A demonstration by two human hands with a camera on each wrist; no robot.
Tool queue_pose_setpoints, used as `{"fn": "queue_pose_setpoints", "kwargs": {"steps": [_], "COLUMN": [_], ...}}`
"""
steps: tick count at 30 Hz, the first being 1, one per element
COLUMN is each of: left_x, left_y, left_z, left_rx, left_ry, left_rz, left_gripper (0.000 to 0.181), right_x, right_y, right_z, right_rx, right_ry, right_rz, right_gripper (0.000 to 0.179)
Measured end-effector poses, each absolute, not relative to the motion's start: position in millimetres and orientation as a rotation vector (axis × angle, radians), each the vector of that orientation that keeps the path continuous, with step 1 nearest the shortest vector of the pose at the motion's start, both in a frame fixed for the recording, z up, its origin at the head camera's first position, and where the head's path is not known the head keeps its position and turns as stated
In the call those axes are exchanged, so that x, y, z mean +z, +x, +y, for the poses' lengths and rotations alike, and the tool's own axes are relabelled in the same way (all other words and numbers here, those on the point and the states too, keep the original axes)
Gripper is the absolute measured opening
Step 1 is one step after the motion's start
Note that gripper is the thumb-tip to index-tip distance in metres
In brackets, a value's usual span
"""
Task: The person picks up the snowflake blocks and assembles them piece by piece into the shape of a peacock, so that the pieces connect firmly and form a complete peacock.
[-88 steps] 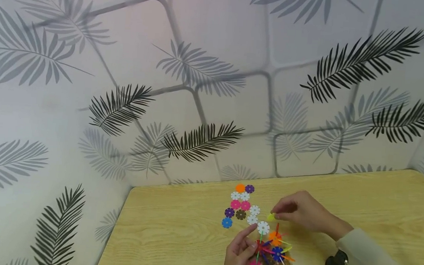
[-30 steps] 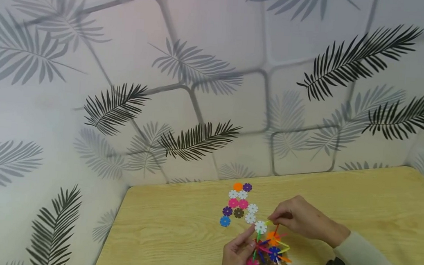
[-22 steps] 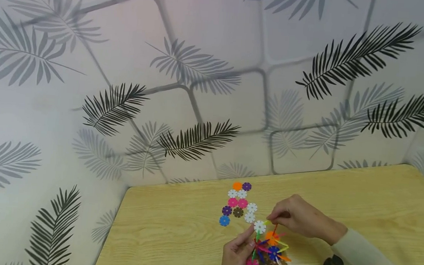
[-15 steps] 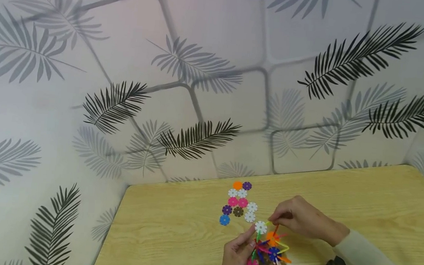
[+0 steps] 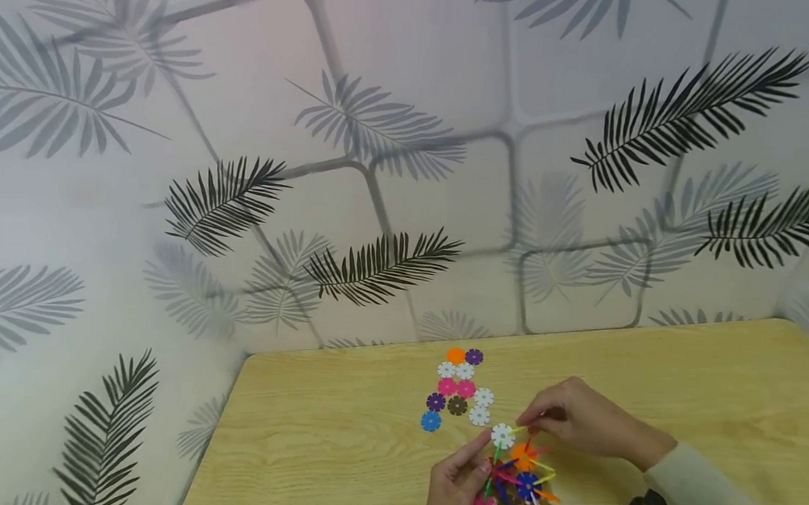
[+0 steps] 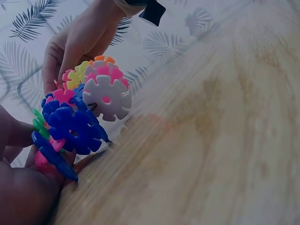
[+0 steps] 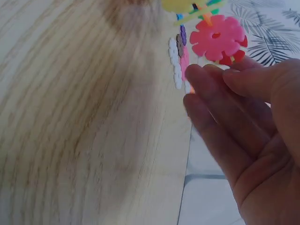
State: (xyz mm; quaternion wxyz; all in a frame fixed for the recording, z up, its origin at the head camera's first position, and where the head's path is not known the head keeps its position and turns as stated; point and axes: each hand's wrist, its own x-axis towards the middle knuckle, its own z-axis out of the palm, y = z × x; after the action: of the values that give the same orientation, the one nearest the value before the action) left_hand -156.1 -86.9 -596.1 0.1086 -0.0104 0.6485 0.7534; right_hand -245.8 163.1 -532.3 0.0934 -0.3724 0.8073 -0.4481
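A cluster of interlocking notched plastic discs (image 5: 527,486) in many colours hangs over the table's near part. My left hand (image 5: 457,487) grips it from the left, thumb and fingers at its green and pink discs. At its top a white disc (image 5: 503,436) faces the head camera. Edge-on beside that, a yellow disc (image 5: 520,430) touches its right side, and my right hand (image 5: 586,422) pinches the yellow disc's outer end. In the left wrist view, blue discs (image 6: 75,131) and a white disc stand toward the camera. A pink disc (image 7: 218,35) appears beside my right fingertips in the right wrist view.
On the wooden table (image 5: 321,434), flat loose discs lie in short rows beyond my left hand, among them an orange disc (image 5: 456,355), a brown disc (image 5: 458,406) and a blue disc (image 5: 431,421). A leaf-patterned wall (image 5: 394,205) rises behind the table's back edge.
The yellow disc, held apart from the cluster at first, has come down and left against the white disc's right side. My left hand keeps its grip; the last second shows little movement.
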Motion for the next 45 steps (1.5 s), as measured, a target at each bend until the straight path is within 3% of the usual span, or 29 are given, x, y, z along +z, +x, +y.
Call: {"fn": "queue_pose_setpoints", "kwargs": {"steps": [9, 17, 25, 38, 45], "left_x": [-595, -597, -599, -598, -595], "left_y": [-156, -157, -158, -158, -157], "left_z": [-87, -85, -87, -87, -87], "left_rx": [2.200, 2.175, 2.206, 2.212, 2.195], "left_ry": [-0.053, 0.013, 0.056, 0.088, 0.016], "left_rz": [1.908, 1.972, 1.949, 1.912, 1.927], "left_gripper": [0.046, 0.046, 0.045, 0.046, 0.044], "right_x": [-545, -555, -557, -558, -558], "right_y": [-266, -292, -294, -289, -287], "right_z": [155, 132, 114, 115, 117], "right_rx": [-1.336, -1.111, -0.921, -0.934, -1.035], "right_ry": [-0.874, -1.008, -1.106, -1.014, -0.840], "right_rz": [2.497, 2.683, 2.714, 2.711, 2.608], "right_gripper": [0.028, 0.039, 0.032, 0.019, 0.021]}}
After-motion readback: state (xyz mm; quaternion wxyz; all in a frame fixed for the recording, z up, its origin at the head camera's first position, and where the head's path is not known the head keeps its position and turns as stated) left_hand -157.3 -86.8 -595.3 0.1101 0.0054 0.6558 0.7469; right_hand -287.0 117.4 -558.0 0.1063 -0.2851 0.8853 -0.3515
